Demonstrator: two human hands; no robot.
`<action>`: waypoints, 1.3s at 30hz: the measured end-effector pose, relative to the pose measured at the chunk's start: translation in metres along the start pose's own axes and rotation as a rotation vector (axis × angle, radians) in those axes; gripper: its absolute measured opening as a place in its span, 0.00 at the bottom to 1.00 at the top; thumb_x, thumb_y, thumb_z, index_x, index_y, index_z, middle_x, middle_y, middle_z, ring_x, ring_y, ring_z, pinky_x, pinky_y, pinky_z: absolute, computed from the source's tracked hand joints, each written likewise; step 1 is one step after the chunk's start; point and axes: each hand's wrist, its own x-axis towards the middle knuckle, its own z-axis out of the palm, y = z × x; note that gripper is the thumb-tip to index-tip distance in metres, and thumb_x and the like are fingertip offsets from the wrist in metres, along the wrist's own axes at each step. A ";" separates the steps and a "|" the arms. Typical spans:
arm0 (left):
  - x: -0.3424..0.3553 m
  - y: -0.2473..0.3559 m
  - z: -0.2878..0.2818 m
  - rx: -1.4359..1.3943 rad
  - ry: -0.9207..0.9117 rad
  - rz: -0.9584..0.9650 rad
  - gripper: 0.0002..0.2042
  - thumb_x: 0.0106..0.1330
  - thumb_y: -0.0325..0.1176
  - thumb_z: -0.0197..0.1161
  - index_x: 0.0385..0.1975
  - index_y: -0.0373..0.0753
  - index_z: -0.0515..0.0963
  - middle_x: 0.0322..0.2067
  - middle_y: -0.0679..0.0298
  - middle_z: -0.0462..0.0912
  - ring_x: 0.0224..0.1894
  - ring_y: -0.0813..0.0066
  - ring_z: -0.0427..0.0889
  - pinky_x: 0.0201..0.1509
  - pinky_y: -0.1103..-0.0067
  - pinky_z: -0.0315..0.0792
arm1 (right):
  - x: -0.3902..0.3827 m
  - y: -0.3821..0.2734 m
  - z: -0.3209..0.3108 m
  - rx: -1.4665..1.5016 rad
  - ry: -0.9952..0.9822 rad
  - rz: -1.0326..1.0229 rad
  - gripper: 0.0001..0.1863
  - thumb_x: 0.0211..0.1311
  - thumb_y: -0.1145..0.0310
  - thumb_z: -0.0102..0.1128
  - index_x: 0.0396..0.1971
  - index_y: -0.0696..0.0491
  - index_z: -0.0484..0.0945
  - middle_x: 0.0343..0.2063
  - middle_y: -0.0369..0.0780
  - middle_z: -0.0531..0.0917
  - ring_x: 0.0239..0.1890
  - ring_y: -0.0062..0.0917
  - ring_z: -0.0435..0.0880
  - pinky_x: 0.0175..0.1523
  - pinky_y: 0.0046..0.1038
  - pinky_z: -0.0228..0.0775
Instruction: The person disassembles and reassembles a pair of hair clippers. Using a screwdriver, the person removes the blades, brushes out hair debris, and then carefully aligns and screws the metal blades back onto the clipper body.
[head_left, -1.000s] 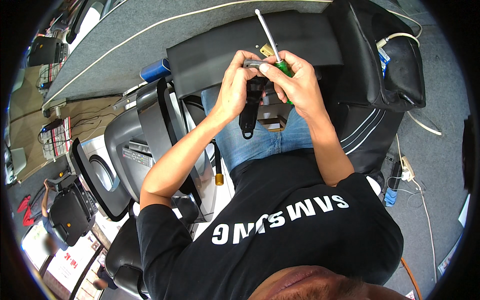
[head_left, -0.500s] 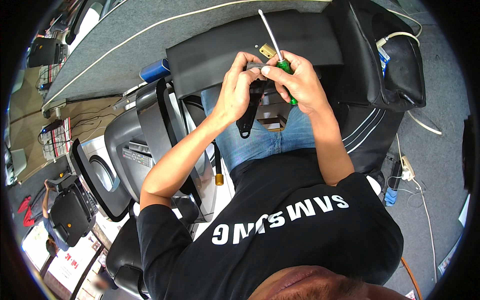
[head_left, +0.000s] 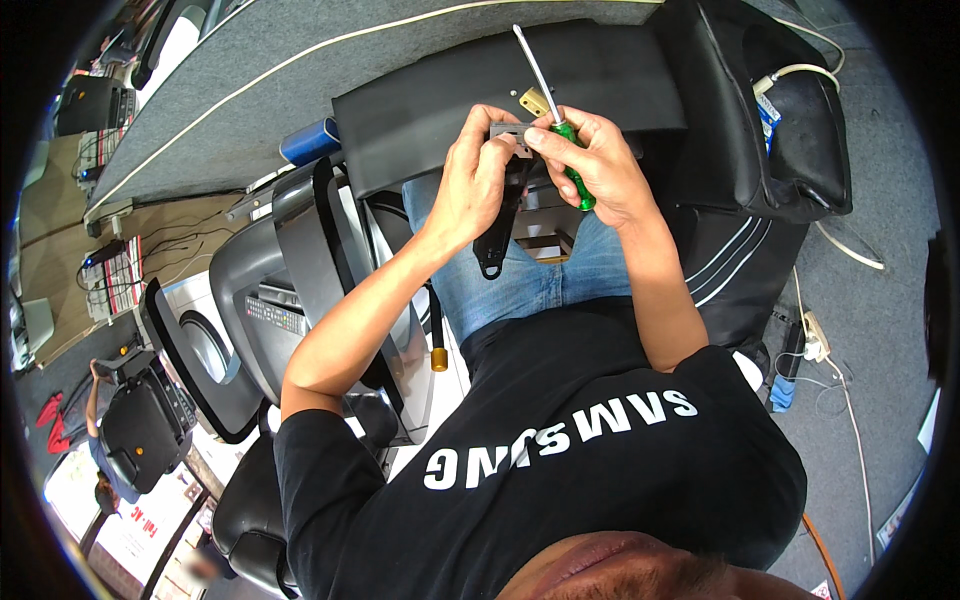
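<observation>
My left hand [head_left: 474, 178] is closed around a long black part [head_left: 492, 248] with a loop-shaped hole at its lower end. A small grey plate [head_left: 508, 129] shows at its upper end, under the left thumb. My right hand [head_left: 612, 165] grips a screwdriver [head_left: 578, 190] with a green handle, its metal shaft pointing up and to the left, away from the part. The right thumb and index finger meet at the edge of the grey plate. Just beyond the fingers, a small brass-coloured piece [head_left: 534, 102] lies on the black padded surface [head_left: 430, 115], near a tiny light bit [head_left: 513, 93], perhaps a screw.
An open box [head_left: 545, 252] sits between my thighs. To the left are a blue box-like object [head_left: 309, 142], a grey plastic chair [head_left: 260, 270] and a remote control [head_left: 275, 313]. White cables [head_left: 850, 250] run over the carpet at right. Another person [head_left: 105, 475] is far left.
My left thumb has shifted slightly, baring more of the grey plate. The screwdriver has tilted a little to the left, its tip slightly lower. Everything else stays put.
</observation>
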 end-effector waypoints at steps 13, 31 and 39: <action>0.000 0.001 0.002 0.104 0.074 0.122 0.09 0.74 0.30 0.50 0.45 0.30 0.71 0.33 0.52 0.83 0.37 0.67 0.84 0.45 0.70 0.77 | 0.001 0.006 0.006 -0.034 0.042 -0.089 0.10 0.71 0.67 0.69 0.41 0.58 0.82 0.26 0.31 0.80 0.15 0.07 0.70 0.17 0.15 0.60; 0.001 0.004 -0.001 0.087 0.040 0.189 0.05 0.74 0.28 0.49 0.42 0.33 0.70 0.27 0.59 0.79 0.23 0.77 0.78 0.29 0.76 0.75 | 0.001 0.005 0.005 -0.034 0.014 -0.109 0.09 0.70 0.66 0.70 0.37 0.56 0.81 0.22 0.29 0.76 0.14 0.08 0.69 0.17 0.15 0.57; 0.010 0.013 -0.007 -0.189 0.098 -0.019 0.07 0.77 0.32 0.41 0.45 0.38 0.66 0.26 0.57 0.78 0.20 0.72 0.80 0.20 0.74 0.78 | 0.020 0.024 -0.026 -0.022 0.373 -0.079 0.13 0.74 0.61 0.65 0.39 0.56 0.78 0.19 0.28 0.70 0.13 0.10 0.66 0.16 0.17 0.55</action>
